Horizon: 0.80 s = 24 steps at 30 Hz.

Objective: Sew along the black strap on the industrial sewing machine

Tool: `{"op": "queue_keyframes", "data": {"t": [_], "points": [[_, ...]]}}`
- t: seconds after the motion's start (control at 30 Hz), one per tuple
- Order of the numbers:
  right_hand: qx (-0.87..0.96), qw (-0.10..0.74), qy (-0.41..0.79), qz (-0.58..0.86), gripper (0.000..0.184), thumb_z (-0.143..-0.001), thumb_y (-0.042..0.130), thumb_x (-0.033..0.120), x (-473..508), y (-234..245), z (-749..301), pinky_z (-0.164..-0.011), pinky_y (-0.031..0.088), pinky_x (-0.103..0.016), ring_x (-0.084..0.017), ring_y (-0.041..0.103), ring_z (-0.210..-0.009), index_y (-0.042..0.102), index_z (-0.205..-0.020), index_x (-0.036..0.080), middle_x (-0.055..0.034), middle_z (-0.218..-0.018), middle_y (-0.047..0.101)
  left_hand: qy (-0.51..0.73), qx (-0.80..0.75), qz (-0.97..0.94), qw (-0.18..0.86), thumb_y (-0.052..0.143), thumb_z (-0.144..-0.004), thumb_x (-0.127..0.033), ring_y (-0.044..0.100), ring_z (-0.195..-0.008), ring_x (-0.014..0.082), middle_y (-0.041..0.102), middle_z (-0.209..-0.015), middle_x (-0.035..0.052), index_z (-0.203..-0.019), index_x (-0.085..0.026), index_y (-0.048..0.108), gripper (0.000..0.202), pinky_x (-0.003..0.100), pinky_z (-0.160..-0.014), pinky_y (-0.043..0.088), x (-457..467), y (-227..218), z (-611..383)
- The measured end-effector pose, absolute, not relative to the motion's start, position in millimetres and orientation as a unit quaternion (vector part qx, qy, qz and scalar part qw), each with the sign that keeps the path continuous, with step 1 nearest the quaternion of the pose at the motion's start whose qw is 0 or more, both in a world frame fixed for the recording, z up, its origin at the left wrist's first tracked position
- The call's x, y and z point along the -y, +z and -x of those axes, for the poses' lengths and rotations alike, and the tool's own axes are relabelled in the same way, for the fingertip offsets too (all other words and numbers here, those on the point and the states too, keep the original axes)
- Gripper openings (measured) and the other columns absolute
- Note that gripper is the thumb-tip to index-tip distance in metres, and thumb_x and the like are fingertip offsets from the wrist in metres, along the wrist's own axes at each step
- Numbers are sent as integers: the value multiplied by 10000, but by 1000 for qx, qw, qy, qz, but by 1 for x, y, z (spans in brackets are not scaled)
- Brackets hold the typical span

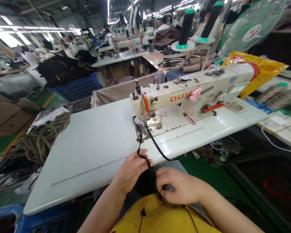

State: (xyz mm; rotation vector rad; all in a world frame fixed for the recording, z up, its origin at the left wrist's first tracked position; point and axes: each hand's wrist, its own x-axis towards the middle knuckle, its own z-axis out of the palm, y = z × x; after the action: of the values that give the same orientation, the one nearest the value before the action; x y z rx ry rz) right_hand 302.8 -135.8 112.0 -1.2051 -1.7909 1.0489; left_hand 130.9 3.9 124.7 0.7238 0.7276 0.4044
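A narrow black strap [157, 146] runs from the sewing machine's needle area toward my lap, and a second length of it comes down on the left. My left hand [132, 170] is at the table's front edge, its fingers lightly closed around that left length. Close to my yellow garment [145, 213], my right hand [177, 185] has its fingers curled on the black strap; part of the grip is hidden. The sewing machine [184, 94] stands on the white table [94, 139]. Pink-handled thread snips [189, 118] lie on its bed.
Coiled olive cord [48, 132] lies at the table's left end. Blue crates [75, 87] stand beyond it with black fabric piled on top. Black thread cones [186, 29] and a green fan [253, 30] rise behind the machine. A yellow plastic bag [262, 69] leans there.
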Motion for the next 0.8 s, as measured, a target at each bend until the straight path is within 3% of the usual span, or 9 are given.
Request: {"op": "queue_keyframes", "data": {"t": [0.13,0.3,0.4,0.5,0.67,0.8], "points": [[672,283,421,539,172,-723,573,47,133,99,-308,-717,430,-236,-154,606,-796,671,-759,183,-8,-832,629,264,-298,-311,863,850,-674,-83,694,-931,166,696,-979,44,-1152,-107,740,491,337,-979,578,-23,131,-114],[635,228,427,602,188,-755,554,49,131,84,-310,-753,440,-230,-160,624,-824,691,-769,177,-10,-835,676,321,-357,-373,794,884,-825,-323,710,-852,165,718,-881,53,-1082,-98,761,363,327,-898,615,-42,126,-99],[620,182,410,644,169,-788,571,66,131,76,-311,-726,436,-241,-174,630,-817,694,-759,179,-18,-803,668,330,-386,-407,759,895,-812,-445,733,-904,205,758,-905,94,-1059,-95,756,451,354,-919,620,-46,120,-95],[619,154,408,653,166,-802,584,76,132,73,-313,-739,458,-256,-188,642,-821,708,-773,182,-32,-823,680,297,-394,-412,766,914,-781,-467,739,-880,194,773,-947,99,-1097,-109,743,507,344,-894,624,-42,118,-95],[599,240,423,637,261,-815,586,113,133,78,-313,-921,502,-299,-219,665,-1016,768,-970,216,-61,-1059,712,159,-376,-454,792,904,-779,-455,747,-793,198,775,-973,117,-1233,-125,678,606,330,-753,624,-25,118,-98],[547,312,428,648,259,-832,548,128,129,86,-309,-886,508,-311,-213,660,-955,757,-958,212,-60,-1021,732,122,-364,-476,791,886,-780,-385,773,-889,242,759,-1058,123,-1305,-158,624,629,363,-791,630,-14,115,-103]]}}
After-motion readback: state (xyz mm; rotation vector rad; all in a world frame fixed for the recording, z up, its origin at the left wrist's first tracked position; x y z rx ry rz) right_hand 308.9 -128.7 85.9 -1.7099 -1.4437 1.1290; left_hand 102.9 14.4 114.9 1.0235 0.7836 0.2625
